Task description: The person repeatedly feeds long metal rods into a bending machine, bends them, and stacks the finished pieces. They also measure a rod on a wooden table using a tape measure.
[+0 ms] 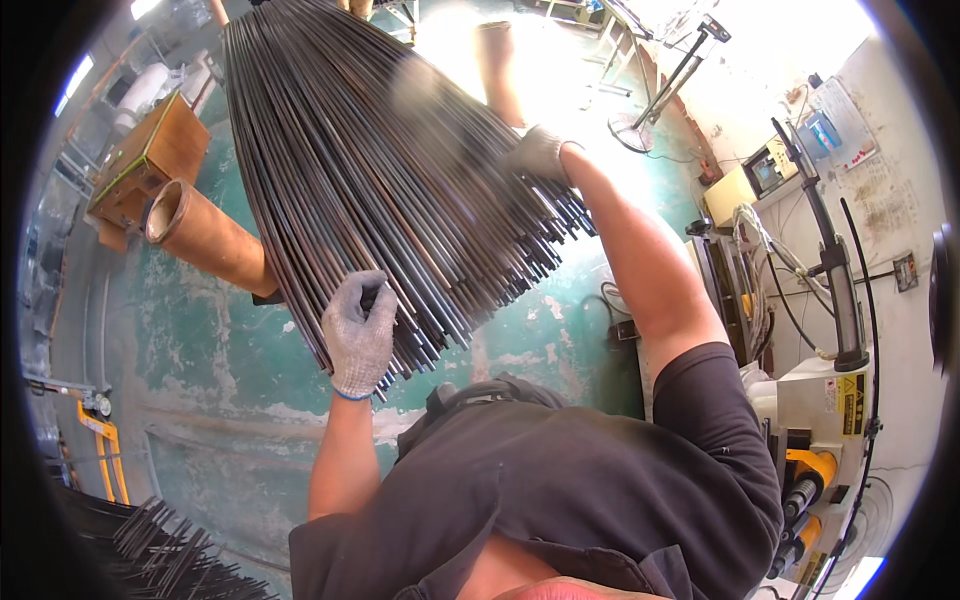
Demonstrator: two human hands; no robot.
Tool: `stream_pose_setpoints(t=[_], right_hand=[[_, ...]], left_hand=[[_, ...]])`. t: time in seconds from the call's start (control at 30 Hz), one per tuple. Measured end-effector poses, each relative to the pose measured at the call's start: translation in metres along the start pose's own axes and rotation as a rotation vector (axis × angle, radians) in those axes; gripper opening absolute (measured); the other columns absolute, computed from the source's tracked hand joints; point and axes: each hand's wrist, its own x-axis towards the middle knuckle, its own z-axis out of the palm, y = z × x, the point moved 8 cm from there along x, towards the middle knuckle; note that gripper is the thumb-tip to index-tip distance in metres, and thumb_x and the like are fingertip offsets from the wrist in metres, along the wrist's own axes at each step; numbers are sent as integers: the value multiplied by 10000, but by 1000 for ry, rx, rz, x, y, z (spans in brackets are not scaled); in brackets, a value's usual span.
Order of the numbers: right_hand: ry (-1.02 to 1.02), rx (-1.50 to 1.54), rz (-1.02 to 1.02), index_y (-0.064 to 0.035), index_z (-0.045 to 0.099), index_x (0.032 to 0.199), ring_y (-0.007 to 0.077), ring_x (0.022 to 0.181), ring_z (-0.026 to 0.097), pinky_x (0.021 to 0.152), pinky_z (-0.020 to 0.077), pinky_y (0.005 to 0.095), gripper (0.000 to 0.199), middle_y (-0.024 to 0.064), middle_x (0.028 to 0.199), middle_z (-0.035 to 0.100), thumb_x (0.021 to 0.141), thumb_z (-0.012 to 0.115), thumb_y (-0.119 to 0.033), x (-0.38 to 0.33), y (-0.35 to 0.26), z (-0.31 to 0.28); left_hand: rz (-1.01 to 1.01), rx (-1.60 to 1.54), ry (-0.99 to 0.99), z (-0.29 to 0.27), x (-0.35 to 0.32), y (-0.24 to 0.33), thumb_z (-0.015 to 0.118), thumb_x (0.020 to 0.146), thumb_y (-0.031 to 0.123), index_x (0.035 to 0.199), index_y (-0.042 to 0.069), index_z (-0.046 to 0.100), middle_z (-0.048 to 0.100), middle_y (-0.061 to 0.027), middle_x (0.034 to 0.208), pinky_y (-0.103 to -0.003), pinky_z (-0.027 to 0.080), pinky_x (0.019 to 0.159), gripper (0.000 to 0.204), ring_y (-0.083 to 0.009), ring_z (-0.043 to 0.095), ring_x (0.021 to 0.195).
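With left hand (pixel 360 330) curled over rods (pixel 340 150), right hand (pixel 542 157) at right edge; cannot tell whether clamped on any. Might spill sideways if pushed unevenly.

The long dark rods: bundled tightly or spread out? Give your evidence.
Spread out: the rods lie side by side in a broad layer, the left hand near one edge, the right hand near the other.

Many long thin dark rods (pixel 330 150), side by side, broad layer above green floor (pixel 200 350), near ends uneven
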Motion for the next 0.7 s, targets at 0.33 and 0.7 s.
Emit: stream_pose_setpoints(t=[0.33,0.7], right_hand=[[-60,259,-41,8,800,1036,238,855,724,852,568,386,511,154,959,769,954,740,-493,-3,0,12],[-216,595,110,-1,670,835,152,479,575,463,477,327,423,60,617,607,1040,643,-369,-216,18,63]], left_hand=[[-51,-154,-20,-10,-2,-5,697,959,61,1101,-30,704,653,-13,886,-245,460,658,168,-57,554,744],[-383,-612,-580,5,-49,27,645,906,12,1136,-1,687,728,-114,1014,-321,576,788,234,-192,699,884]])
